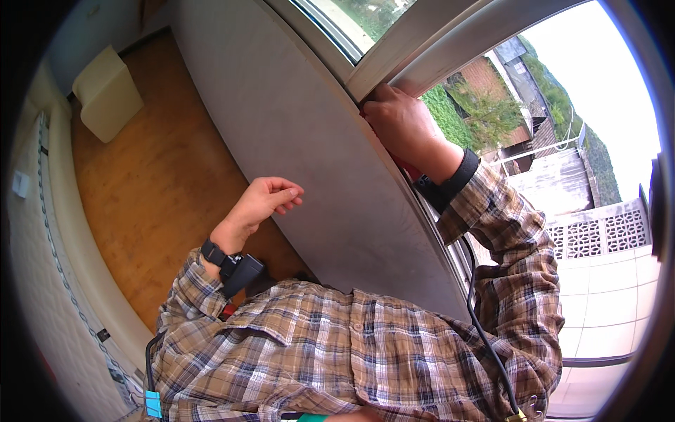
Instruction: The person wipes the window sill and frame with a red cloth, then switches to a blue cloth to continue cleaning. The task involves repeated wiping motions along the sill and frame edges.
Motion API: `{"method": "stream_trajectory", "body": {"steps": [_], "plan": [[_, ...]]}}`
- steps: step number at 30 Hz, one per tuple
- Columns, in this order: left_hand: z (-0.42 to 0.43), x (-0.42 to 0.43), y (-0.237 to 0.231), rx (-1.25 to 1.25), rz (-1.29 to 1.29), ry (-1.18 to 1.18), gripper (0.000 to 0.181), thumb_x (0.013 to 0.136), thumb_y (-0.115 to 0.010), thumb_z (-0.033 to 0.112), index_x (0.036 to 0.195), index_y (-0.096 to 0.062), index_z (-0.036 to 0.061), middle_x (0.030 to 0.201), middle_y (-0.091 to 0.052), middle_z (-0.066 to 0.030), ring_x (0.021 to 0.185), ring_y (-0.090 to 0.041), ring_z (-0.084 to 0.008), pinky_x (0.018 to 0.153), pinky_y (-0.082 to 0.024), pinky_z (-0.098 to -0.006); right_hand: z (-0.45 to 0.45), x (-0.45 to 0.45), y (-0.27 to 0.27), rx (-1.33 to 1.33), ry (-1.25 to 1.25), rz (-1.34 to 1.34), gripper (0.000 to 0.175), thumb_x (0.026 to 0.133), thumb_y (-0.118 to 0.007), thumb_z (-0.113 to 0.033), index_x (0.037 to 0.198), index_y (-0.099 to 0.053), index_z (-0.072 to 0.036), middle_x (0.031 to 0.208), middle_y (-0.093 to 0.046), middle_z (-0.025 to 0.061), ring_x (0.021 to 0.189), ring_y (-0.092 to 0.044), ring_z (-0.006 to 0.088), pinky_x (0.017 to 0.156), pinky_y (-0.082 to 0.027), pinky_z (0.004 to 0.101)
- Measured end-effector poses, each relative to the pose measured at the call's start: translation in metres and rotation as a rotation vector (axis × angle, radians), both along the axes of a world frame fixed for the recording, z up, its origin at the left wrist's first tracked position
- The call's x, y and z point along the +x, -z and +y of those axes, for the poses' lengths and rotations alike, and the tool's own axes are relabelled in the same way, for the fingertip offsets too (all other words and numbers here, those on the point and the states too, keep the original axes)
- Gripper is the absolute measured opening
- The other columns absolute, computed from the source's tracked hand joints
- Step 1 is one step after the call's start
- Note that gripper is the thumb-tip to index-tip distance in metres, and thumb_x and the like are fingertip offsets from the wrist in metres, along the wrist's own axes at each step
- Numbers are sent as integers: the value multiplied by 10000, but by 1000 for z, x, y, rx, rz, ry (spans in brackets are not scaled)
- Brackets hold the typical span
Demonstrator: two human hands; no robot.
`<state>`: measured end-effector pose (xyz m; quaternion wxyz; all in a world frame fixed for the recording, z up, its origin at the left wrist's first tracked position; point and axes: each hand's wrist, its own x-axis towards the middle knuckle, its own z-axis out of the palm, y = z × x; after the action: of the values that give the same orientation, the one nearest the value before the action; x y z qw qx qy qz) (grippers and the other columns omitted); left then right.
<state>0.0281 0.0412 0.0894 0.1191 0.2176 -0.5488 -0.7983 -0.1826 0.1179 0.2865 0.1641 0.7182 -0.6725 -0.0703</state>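
My right hand [403,124] presses into the corner where the metal window frame [422,53] meets the sill track. Something red [408,168] shows beneath that hand and wrist, partly hidden; it looks like cloth, and the fingertips are out of sight behind the knuckles. My left hand [269,199] hangs in the air in front of the grey wall [316,158], its fingers loosely curled and nothing seen in it. A black strap with a small device [242,271] sits on the left wrist, and a black band [464,171] circles the right one.
Left of the wall lies a brown floor [153,174] with a cream block-shaped piece of furniture [108,95]. A pale mattress [47,295] runs along the far left. Beyond the window are a tiled terrace [606,306] and a patterned block wall [601,232]. A black cable [477,316] hangs beside my right sleeve.
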Motion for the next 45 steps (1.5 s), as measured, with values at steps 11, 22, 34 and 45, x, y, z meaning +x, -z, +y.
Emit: {"method": "stream_trajectory", "body": {"steps": [11, 22, 34, 45], "plan": [[13, -2, 2, 7, -18, 2, 233, 928, -625, 202, 1051, -677, 11, 903, -698, -54, 774, -608, -98, 668, -483, -231, 3, 1, 6, -139, 115, -359, 116, 830, -616, -142, 802, -654, -36, 846, -641, 170, 767, -637, 366, 677, -505, 457], [24, -4, 17, 51, -18, 11, 205, 917, -636, 169, 1033, -673, 3, 885, -692, -59, 760, -607, -94, 663, -481, -211, 13, -9, 4, 41, 50, -355, 194, 846, -592, -84, 1002, -701, -47, 899, -665, 149, 821, -646, 313, 720, -511, 371], [40, -12, 11, -3, -21, 75, 161, 913, -629, 142, 1016, -685, 31, 871, -691, -30, 776, -610, -81, 673, -469, -216, 48, -28, 19, 36, 128, -524, 240, 821, -566, -48, 997, -726, -88, 885, -653, 144, 829, -627, 325, 736, -498, 382], [41, -24, 1, -44, -9, 161, 162, 916, -635, 155, 1018, -684, 39, 871, -688, -22, 779, -607, -69, 674, -464, -206, 101, -25, 23, 16, 231, -717, 225, 828, -611, 34, 1039, -673, -17, 900, -618, 117, 852, -593, 251, 766, -469, 321]]}}
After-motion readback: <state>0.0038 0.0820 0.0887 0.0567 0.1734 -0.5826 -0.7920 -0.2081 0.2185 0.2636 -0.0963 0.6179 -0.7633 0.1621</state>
